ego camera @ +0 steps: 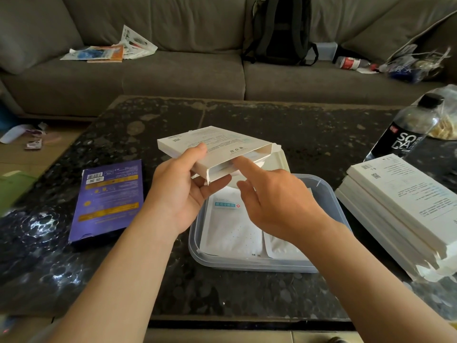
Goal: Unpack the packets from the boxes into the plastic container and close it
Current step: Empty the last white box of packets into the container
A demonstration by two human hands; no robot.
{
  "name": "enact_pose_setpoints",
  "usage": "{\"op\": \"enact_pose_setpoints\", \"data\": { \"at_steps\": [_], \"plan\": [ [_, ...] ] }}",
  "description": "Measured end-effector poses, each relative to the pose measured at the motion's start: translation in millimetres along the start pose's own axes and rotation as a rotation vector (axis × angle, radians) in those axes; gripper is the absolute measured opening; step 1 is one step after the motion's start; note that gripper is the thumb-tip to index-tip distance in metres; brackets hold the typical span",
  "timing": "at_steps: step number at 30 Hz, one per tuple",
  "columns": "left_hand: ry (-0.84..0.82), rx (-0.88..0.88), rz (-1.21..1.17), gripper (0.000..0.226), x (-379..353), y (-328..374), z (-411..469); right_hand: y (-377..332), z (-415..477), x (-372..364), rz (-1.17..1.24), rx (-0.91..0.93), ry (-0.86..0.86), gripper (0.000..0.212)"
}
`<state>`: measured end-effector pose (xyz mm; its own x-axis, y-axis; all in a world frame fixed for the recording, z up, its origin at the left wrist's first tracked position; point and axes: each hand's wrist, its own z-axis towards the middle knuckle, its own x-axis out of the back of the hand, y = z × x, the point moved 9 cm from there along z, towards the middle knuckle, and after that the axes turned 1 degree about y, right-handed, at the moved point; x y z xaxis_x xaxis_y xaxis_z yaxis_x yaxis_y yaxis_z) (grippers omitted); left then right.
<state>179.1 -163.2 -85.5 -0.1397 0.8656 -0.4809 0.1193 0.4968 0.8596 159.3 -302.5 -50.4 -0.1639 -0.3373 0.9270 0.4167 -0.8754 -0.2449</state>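
A grey sofa (pixel 148 70) runs behind the dark stone worktop (pixel 296 125). On the worktop's right edge lies a stack (pixel 395 206) of flat white boxes, apparently waiting their turn. In the middle sits the clear container (pixel 330 194), lid off, with white packets (pixel 232 226) already lying flat in it. A purple box (pixel 111 199) lies to its left.

The box (pixel 217 144) now being emptied is held just above the container's far end, tilted, with its open end toward the right. The left hand (pixel 178 194) grips it by the near corner, thumb on top and fingers underneath. The right hand (pixel 279 201) holds nothing: its forefinger is stretched into the open mouth, where a white edge of the contents (pixel 249 157) shows, and the other fingers hang loosely curled.

The box looks like thin, light card that would buckle if squeezed in the middle, so a hold along the edges or corner suits it best. The packets look flat, limp and slick, likely to slide out as a bundle. Hooking them forward with a finger, then pinching the exposed edge between thumb and forefinger, seems the surest hold.
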Motion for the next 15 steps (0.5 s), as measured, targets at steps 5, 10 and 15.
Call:
{"op": "enact_pose_setpoints", "data": {
  "at_steps": [5,10,15],
  "plan": [
    [-0.064,0.021,0.05,0.032,-7.8,-6.4,-0.7,1.1,1.5,-8.9,-0.018,-0.024,-0.051,0.04],
    [-0.056,0.025,0.059,0.03,-7.8,-8.1,-0.3,1.1,5.6,-9.3,-0.104,-0.02,-0.034,0.035],
    [-0.03,0.023,0.056,0.031,-3.4,-6.0,-1.0,-1.6,4.9,0.2,-0.103,0.04,0.098,0.037]
  ]
}}
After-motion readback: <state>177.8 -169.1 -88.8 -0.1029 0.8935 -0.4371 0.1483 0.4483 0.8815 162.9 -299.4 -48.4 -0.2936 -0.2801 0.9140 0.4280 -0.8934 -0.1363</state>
